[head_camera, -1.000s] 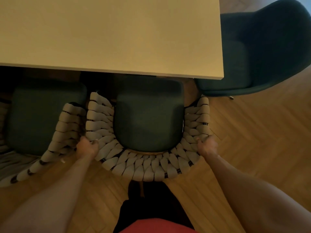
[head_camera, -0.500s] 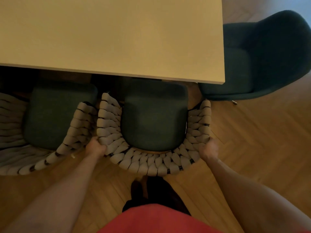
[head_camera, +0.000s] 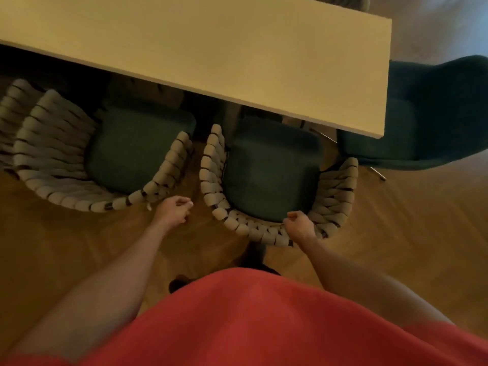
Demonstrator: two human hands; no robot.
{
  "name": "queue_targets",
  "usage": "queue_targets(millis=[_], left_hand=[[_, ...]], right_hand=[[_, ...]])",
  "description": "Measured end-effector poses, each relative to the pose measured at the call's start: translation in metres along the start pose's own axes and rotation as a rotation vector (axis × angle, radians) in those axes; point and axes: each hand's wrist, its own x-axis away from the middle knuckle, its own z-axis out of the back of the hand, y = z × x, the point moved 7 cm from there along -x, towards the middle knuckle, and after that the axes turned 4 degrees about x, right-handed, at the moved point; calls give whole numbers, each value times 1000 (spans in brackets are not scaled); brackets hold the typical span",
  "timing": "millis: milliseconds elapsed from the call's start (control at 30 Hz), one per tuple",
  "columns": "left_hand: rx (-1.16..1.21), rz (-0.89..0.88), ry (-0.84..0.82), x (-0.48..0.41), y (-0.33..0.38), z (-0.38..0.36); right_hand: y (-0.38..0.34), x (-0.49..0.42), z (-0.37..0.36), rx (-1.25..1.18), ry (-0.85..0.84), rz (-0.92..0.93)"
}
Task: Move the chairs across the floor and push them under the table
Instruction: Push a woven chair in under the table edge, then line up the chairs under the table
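Note:
Two woven chairs with pale rope backs and dark green seat cushions stand side by side, their seat fronts tucked under the pale table (head_camera: 237,62). The right woven chair (head_camera: 269,175) is straight ahead of me and the left woven chair (head_camera: 137,149) is beside it. My left hand (head_camera: 174,210) hovers over the floor in the gap between the two backs, fingers curled, holding nothing. Above the back rim of the right chair, my right hand (head_camera: 298,224) is a loose fist with no clear grip on the rope.
A dark green upholstered armchair (head_camera: 435,114) stands at the table's right end. Part of another woven chair back (head_camera: 10,114) shows at the far left. Herringbone wood floor (head_camera: 396,233) spreads to the right and behind the chairs. My feet stand just behind the right chair.
Both hands have let go of the right woven chair's back; the left drew off to the gap, the right slid toward the middle of the rim. My view shifted left and back.

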Motion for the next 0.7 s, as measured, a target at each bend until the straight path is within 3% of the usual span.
queue_targets(millis=[300,433,567,700], left_hand=[[236,9,107,37,-152,172],[225,34,214,55,-220,263],[260,1,311,64,-243,339],[310,-23,307,51,-242,383]], right_hand=[[-106,70,-164,59,-139,41],[-156,98,-257,63,-223,115],[-215,136,-314,50,-226,197],[-265,139,-340,79,-232,227]])
